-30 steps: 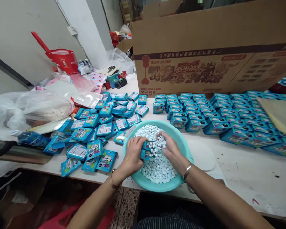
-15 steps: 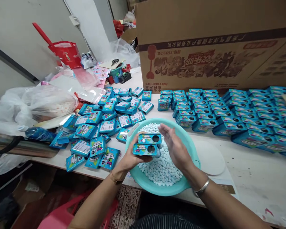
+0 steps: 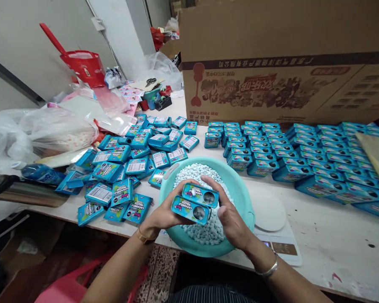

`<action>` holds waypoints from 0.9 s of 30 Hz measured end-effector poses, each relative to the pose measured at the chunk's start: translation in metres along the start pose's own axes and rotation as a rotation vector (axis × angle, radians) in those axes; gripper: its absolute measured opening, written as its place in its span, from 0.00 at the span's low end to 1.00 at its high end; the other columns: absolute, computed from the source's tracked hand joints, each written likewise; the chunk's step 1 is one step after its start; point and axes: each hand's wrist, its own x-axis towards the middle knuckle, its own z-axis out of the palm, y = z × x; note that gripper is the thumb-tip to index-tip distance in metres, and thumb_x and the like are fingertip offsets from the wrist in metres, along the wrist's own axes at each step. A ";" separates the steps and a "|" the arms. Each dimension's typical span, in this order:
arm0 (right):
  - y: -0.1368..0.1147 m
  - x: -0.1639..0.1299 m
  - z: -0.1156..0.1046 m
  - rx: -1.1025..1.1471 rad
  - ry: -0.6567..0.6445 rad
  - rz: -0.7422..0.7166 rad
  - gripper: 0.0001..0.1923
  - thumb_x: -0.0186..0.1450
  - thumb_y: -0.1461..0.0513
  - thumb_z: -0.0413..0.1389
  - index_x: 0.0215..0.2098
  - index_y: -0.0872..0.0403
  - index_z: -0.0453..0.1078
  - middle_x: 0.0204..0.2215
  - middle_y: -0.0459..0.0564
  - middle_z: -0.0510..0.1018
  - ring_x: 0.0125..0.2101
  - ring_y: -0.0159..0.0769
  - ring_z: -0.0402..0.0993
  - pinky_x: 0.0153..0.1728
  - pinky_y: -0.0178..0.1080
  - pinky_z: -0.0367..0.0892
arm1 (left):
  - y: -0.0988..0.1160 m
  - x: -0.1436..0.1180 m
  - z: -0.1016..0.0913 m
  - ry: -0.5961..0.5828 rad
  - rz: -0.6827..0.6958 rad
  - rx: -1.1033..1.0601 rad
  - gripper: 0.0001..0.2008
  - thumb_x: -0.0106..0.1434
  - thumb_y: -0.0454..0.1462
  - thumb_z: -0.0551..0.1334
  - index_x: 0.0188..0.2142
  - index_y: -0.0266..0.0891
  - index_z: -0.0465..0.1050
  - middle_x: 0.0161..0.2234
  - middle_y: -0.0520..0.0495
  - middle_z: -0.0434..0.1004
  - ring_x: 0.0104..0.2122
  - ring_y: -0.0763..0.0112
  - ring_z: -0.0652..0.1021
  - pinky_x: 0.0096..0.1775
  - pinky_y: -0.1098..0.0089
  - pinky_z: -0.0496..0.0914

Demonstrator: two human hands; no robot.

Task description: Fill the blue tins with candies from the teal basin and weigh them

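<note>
Over the basin [image 3: 244, 198], clasps in the left hand [image 3: 166, 213], with curled fingers at nine o'clock, and flanks with the right hand [image 3: 235, 225], thumb and fingers spread at three o'clock, two boxes [image 3: 188, 209] with long axes running ten to four.

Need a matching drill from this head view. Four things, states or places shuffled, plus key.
1. left hand
2. turquoise basin
3. white scale
4. cardboard carton

A. just right of the turquoise basin
B. behind the rows of blue boxes
C. gripping two blue boxes
D. holding a heap of white pellets

Pairs: 1-C, 2-D, 3-A, 4-B
</note>
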 end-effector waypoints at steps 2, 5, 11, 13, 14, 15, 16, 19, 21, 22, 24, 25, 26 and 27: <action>0.008 0.000 -0.010 -0.102 0.013 0.004 0.36 0.68 0.38 0.39 0.68 0.42 0.57 0.68 0.48 0.59 0.68 0.48 0.51 0.67 0.52 0.47 | 0.007 -0.002 -0.006 -0.034 0.004 0.048 0.38 0.50 0.42 0.75 0.59 0.43 0.64 0.58 0.39 0.69 0.57 0.48 0.72 0.58 0.52 0.68; 0.029 0.011 -0.028 -0.432 -0.023 0.092 0.31 0.70 0.44 0.44 0.66 0.48 0.60 0.65 0.56 0.63 0.65 0.52 0.55 0.65 0.56 0.50 | 0.011 -0.009 -0.020 -0.055 -0.010 0.100 0.40 0.50 0.43 0.75 0.60 0.45 0.63 0.58 0.39 0.68 0.57 0.48 0.72 0.59 0.51 0.67; 0.058 0.035 -0.018 -0.947 -0.495 0.287 0.36 0.59 0.51 0.63 0.62 0.53 0.63 0.57 0.67 0.68 0.56 0.62 0.65 0.48 0.54 0.67 | 0.004 -0.025 -0.034 0.093 -0.063 0.077 0.42 0.46 0.45 0.77 0.59 0.44 0.65 0.56 0.39 0.70 0.56 0.47 0.73 0.57 0.53 0.69; 0.064 0.040 -0.008 -0.943 -0.470 0.288 0.24 0.63 0.55 0.60 0.55 0.53 0.68 0.53 0.64 0.71 0.49 0.55 0.72 0.43 0.48 0.68 | 0.000 -0.029 -0.033 0.106 -0.050 0.036 0.42 0.45 0.45 0.77 0.58 0.43 0.65 0.56 0.38 0.71 0.56 0.46 0.72 0.56 0.55 0.70; 0.067 0.041 -0.006 -0.899 -0.433 0.301 0.17 0.64 0.57 0.58 0.50 0.53 0.71 0.48 0.61 0.74 0.44 0.50 0.74 0.41 0.46 0.67 | -0.002 -0.030 -0.031 0.109 -0.040 0.019 0.42 0.45 0.45 0.77 0.58 0.43 0.66 0.56 0.39 0.71 0.56 0.47 0.73 0.55 0.56 0.70; 0.069 0.043 -0.006 -0.819 -0.380 0.320 0.10 0.64 0.60 0.58 0.43 0.53 0.72 0.43 0.57 0.76 0.40 0.46 0.74 0.38 0.43 0.67 | -0.004 -0.032 -0.030 0.118 -0.037 0.007 0.42 0.45 0.44 0.77 0.58 0.43 0.65 0.56 0.39 0.72 0.56 0.48 0.73 0.55 0.56 0.71; 0.070 0.045 -0.007 -0.697 -0.313 0.344 0.05 0.63 0.61 0.59 0.37 0.53 0.73 0.37 0.53 0.77 0.35 0.42 0.74 0.35 0.40 0.66 | -0.006 -0.033 -0.027 0.138 -0.044 0.000 0.43 0.45 0.43 0.77 0.59 0.44 0.65 0.55 0.40 0.72 0.55 0.49 0.74 0.54 0.57 0.71; 0.062 0.054 -0.018 -0.120 -0.081 0.501 0.09 0.59 0.57 0.62 0.27 0.52 0.69 0.24 0.44 0.72 0.22 0.30 0.65 0.20 0.31 0.56 | -0.012 -0.033 -0.017 0.226 -0.102 -0.011 0.44 0.46 0.40 0.77 0.60 0.43 0.61 0.52 0.42 0.74 0.50 0.53 0.77 0.52 0.57 0.73; 0.046 0.060 -0.024 0.308 0.061 0.626 0.11 0.57 0.55 0.64 0.30 0.52 0.69 0.21 0.41 0.69 0.17 0.25 0.58 0.14 0.27 0.46 | -0.017 -0.029 -0.008 0.263 -0.128 0.007 0.42 0.47 0.37 0.75 0.60 0.43 0.60 0.50 0.44 0.75 0.48 0.55 0.78 0.52 0.56 0.72; 0.036 0.062 -0.024 0.488 0.127 0.666 0.11 0.57 0.56 0.64 0.31 0.52 0.68 0.21 0.40 0.69 0.15 0.24 0.56 0.12 0.26 0.43 | -0.020 -0.026 -0.003 0.277 -0.130 0.030 0.40 0.48 0.35 0.73 0.59 0.43 0.60 0.49 0.44 0.75 0.47 0.56 0.77 0.52 0.55 0.72; 0.017 0.064 -0.018 0.740 0.274 0.673 0.10 0.57 0.60 0.63 0.32 0.53 0.67 0.20 0.39 0.68 0.15 0.22 0.57 0.11 0.25 0.45 | -0.026 -0.019 0.007 0.324 -0.124 0.113 0.38 0.49 0.32 0.70 0.58 0.43 0.59 0.49 0.45 0.73 0.49 0.55 0.76 0.55 0.52 0.70; 0.009 0.065 -0.012 0.810 0.358 0.642 0.08 0.58 0.61 0.62 0.31 0.53 0.66 0.20 0.39 0.67 0.15 0.22 0.59 0.12 0.25 0.51 | -0.029 -0.015 0.012 0.358 -0.116 0.168 0.37 0.49 0.31 0.69 0.58 0.42 0.59 0.49 0.44 0.72 0.51 0.54 0.75 0.56 0.50 0.68; 0.002 0.064 -0.004 0.846 0.445 0.592 0.08 0.59 0.61 0.61 0.31 0.52 0.66 0.20 0.39 0.68 0.17 0.23 0.62 0.15 0.26 0.58 | -0.032 -0.011 0.016 0.393 -0.104 0.227 0.37 0.48 0.30 0.68 0.57 0.42 0.59 0.50 0.43 0.71 0.52 0.53 0.73 0.57 0.49 0.66; -0.003 0.063 0.005 0.854 0.524 0.528 0.07 0.59 0.61 0.61 0.32 0.52 0.66 0.21 0.39 0.69 0.18 0.25 0.66 0.19 0.28 0.65 | -0.035 -0.007 0.020 0.421 -0.090 0.286 0.37 0.48 0.29 0.68 0.57 0.41 0.60 0.50 0.43 0.70 0.54 0.52 0.72 0.58 0.48 0.65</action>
